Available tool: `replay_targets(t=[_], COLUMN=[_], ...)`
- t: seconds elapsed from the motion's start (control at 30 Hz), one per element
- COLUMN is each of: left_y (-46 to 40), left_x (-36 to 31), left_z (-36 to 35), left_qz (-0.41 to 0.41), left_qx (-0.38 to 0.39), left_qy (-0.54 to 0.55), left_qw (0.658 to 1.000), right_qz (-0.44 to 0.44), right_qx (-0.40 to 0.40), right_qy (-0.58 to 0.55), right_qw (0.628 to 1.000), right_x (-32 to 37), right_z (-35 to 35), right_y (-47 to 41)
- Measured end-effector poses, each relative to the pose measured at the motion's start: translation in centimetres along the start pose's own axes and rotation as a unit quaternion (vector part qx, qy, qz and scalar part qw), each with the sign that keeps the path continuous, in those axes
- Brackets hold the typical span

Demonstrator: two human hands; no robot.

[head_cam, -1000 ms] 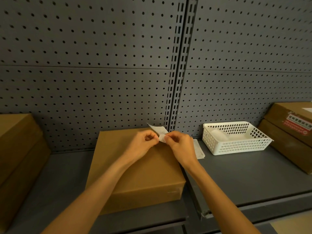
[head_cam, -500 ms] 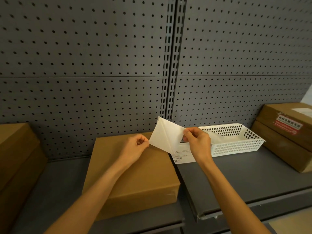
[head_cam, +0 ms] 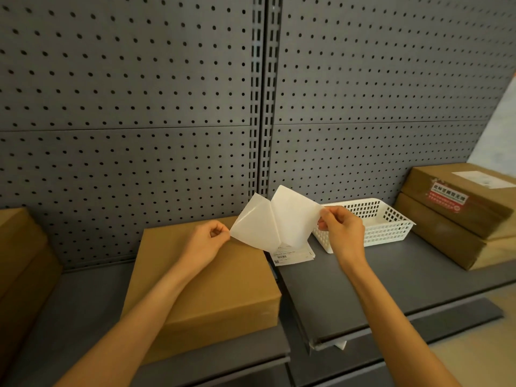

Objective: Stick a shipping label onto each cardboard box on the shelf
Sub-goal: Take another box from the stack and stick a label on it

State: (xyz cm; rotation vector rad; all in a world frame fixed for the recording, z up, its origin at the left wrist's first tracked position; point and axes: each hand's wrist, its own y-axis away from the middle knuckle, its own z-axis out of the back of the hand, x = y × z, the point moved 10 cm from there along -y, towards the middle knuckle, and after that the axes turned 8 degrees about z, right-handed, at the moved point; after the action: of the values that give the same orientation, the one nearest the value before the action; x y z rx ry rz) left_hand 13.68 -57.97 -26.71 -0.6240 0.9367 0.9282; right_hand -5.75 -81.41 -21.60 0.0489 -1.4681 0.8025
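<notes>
1. Here, nearest to us in the lower centre of the frame, we are standing over the plain cardboard box [head_cam: 206,277], which is lying flat on the grey shelf [head_cam: 391,289] with its top face bare and no label on it.

2. Just above its far right corner, we are pinching one corner of the glossy backing sheet [head_cam: 251,227] with the left hand [head_cam: 205,241], thumb against curled fingers, a narrow tight grip.

3. To the right of centre, we are pinching the far corner of the shipping label [head_cam: 293,219] with the right hand [head_cam: 342,233], again a narrow fingertip grip. The two sheets are meeting in a V, joined low down, so we are judging the peel as partly done.

4. The box top is lying down and to the left of the label, nearer the left hand, so the label will likely have to swing that way.

5. Behind, a stack of spare labels [head_cam: 296,255] is lying beside the white basket [head_cam: 385,224].

6. Farthest right, the stacked boxes [head_cam: 452,219] are already showing a label.
</notes>
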Motion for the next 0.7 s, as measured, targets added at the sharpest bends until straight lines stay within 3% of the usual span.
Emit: replay_targets(t=[0.7], left_y=[0.2], left_x=[0.1], left_z=[0.1], left_qz=[0.021], left_qx=[0.004], left_qy=[-0.005], left_qw=[1.000], right_qz=[-0.022], right_qx=[-0.057], right_qy=[0.015], right_qw=[0.998], right_x=[-1.0], right_z=[5.0], right_y=[0.9])
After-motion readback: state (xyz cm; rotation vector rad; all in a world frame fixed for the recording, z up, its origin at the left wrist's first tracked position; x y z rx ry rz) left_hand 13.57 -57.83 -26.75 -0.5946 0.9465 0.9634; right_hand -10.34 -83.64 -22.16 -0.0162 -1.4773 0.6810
